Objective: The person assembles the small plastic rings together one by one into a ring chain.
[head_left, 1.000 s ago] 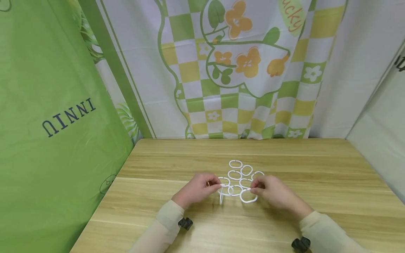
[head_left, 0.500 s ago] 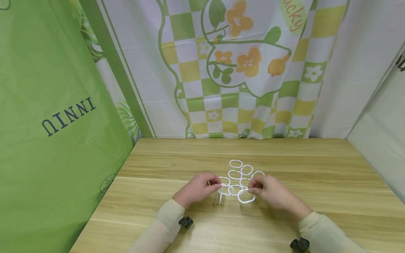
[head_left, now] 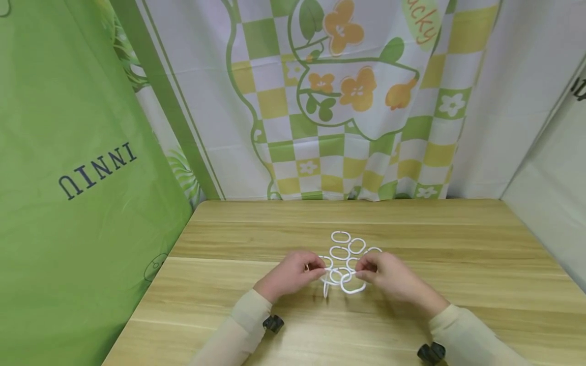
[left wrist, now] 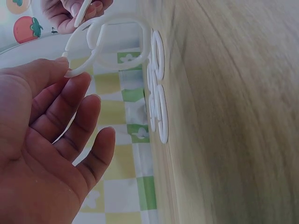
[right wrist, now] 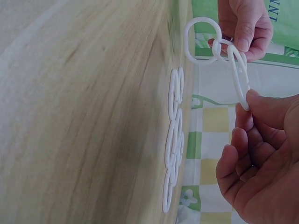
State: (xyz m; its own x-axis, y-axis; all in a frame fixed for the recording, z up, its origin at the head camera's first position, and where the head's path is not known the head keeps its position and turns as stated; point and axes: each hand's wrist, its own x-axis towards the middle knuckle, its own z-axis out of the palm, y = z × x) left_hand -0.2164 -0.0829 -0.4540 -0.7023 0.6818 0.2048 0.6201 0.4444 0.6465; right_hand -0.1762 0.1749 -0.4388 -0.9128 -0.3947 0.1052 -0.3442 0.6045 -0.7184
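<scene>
Over the table, my left hand (head_left: 293,274) pinches a white oval plastic ring (left wrist: 80,72) between thumb and index finger, its other fingers loosely bent. A second white ring (right wrist: 202,19) hangs linked from it, also visible as a thin upright ring (head_left: 326,291) in the head view. My right hand (head_left: 389,274) pinches another white oval ring (head_left: 353,292) by its edge, facing the left hand. In the right wrist view this right-hand ring (right wrist: 235,77) overlaps the one in the left fingers. Each ring appears to have a small split.
Several more white oval rings (head_left: 341,233) lie flat on the wooden table (head_left: 256,223), just beyond and beneath the hands. Behind the table hangs a checked, flowered curtain (head_left: 320,147), with a green cloth (head_left: 91,244) on the left. Small black cameras (head_left: 273,324) sit at both wrists.
The two hands have drawn closer: my right hand has moved slightly left with its ring, and my left hand slightly right with its linked pair. The rings on the table stay put.
</scene>
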